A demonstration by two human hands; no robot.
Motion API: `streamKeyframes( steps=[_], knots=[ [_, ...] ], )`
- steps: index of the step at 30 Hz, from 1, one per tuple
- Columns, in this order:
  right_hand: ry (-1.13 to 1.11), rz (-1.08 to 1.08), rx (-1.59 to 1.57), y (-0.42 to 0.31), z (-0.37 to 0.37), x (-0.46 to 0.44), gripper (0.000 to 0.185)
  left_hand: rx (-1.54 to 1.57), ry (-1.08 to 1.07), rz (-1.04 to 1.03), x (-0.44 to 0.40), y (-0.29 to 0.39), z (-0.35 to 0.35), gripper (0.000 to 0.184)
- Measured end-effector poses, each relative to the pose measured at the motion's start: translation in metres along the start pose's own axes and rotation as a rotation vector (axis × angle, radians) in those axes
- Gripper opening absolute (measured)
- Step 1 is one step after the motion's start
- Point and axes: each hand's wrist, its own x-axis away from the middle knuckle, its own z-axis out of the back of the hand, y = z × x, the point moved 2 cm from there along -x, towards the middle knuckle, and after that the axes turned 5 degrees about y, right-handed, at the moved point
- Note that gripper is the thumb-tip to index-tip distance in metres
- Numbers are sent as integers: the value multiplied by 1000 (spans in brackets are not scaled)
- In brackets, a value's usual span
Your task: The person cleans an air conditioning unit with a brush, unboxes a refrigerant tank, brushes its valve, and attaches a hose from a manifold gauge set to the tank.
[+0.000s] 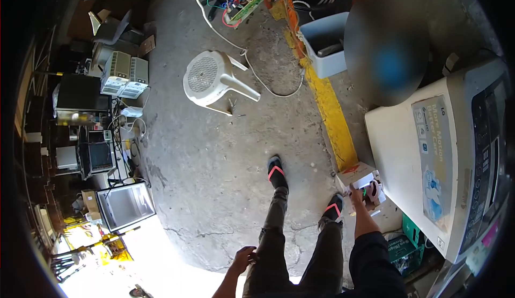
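Note:
My right hand (356, 196) reaches down to a small cardboard box (351, 176) on the floor by the washing machine, its fingers closed on the box's edge. Mixed small parts (374, 192) show inside the box, too small to name. Beside my left thigh hangs my left hand (247, 257), fingers loosely bent and apart, with nothing in it. My right foot, in a sandal with a red strap (333, 210), stands just left of the box.
A washing machine (397, 131) lies close on the right, with a green crate (405, 252) below it. Ahead are a white plastic stool (203, 75), a trailing white cable (266, 90), and a grey bin (322, 64). Old appliances (129, 75) line the left. One upper-right patch is blurred.

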Motion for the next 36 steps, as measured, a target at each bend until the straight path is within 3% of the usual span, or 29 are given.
streamKeyframes(
  steps=[2,3,8,10,13,16,17,19,20,24,26,28,32,36],
  knots=[
    [286,252,126,-12,1,6,60,-36,9,-13,1,-1,12,33],
    [290,255,124,-16,-1,17,60,-37,5,-16,2,0,22,33],
    [-16,-65,321,-76,10,105,65,-34,50,-49,16,-12,66,30],
    [0,-49,345,-122,-4,174,65,1,51,-49,28,-9,84,30],
    [93,228,227,-131,-31,196,63,42,59,-60,44,9,114,32],
    [69,214,264,-174,-60,232,61,111,68,-58,50,27,160,32],
    [83,293,370,-184,-75,237,69,121,88,-46,49,33,179,33],
    [38,320,227,-219,-109,272,65,108,140,-18,41,43,218,34],
    [7,321,171,-257,-130,316,63,109,151,-3,38,52,239,36],
    [15,363,164,-299,-198,321,55,267,213,-60,6,103,322,39],
    [24,454,-4,-312,-234,309,50,372,248,-146,-6,125,356,40],
    [36,448,-36,-365,-261,356,43,438,313,-188,-13,159,382,40],
    [229,466,51,-484,-316,477,37,511,240,-215,-40,235,415,40],
    [323,527,-51,-533,-399,462,39,331,92,-95,-73,313,442,41]
  ],
)
